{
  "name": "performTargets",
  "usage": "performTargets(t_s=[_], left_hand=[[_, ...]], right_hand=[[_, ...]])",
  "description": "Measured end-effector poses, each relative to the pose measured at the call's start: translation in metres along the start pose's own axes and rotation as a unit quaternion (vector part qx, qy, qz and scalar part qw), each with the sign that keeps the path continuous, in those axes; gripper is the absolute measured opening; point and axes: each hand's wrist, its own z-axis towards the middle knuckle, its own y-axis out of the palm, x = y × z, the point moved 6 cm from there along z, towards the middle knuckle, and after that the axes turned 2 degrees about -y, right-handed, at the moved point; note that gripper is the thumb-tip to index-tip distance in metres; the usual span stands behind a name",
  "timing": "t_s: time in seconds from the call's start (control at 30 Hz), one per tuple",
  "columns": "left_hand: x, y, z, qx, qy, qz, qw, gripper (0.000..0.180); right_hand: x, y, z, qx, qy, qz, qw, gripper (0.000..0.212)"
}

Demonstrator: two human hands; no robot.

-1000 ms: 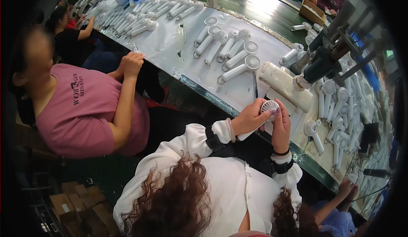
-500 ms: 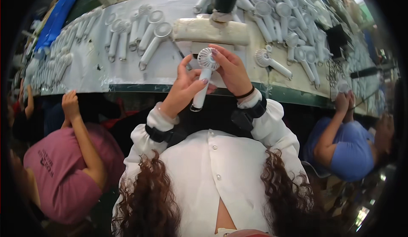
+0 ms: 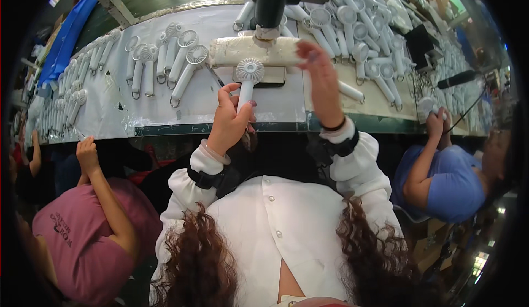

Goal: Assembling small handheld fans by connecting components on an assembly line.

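Upright in my left hand [image 3: 228, 117] is a white handheld fan [image 3: 250, 71], its round slatted head up and my fingers wrapped round the handle. My right hand [image 3: 324, 84] is raised to the right of it, blurred by motion, its fingers at the right end of a cream wrapped bar [image 3: 231, 52]. Whether those fingers touch the bar, or hold anything, I cannot make out. Behind my right hand lies another white fan, with only its handle [image 3: 351, 93] showing. A small tray-like block [image 3: 273, 75] sits behind the fan I hold.
A dark upright tool [image 3: 270, 9] stands above the bar. White fans [image 3: 184, 59] lie in groups at the left, and a heap of fans [image 3: 347, 18] covers the right. Co-workers sit on both sides, one in a pink shirt [image 3: 93, 230], one in blue [image 3: 441, 180].
My right hand has let go of the fan's head and moved up and right to the bar's end. My left hand keeps the fan, now more upright. The view has shifted slightly.
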Motion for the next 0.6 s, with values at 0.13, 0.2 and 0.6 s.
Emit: performTargets(t_s=[0.13,0.2,0.6], left_hand=[[0.032,0.003,0.021,0.003,0.046,0.022,0.999,0.041],[0.038,0.005,0.025,0.018,0.036,0.029,0.999,0.043],[0.018,0.023,0.032,0.022,0.002,-0.012,1.0,0.045]], right_hand=[[-0.1,-0.027,0.087,0.047,-0.222,-0.032,0.973,0.029],[-0.141,-0.024,0.123,0.03,-0.296,-0.109,0.949,0.048],[-0.181,-0.003,0.169,-0.085,-0.229,0.094,0.965,0.063]])
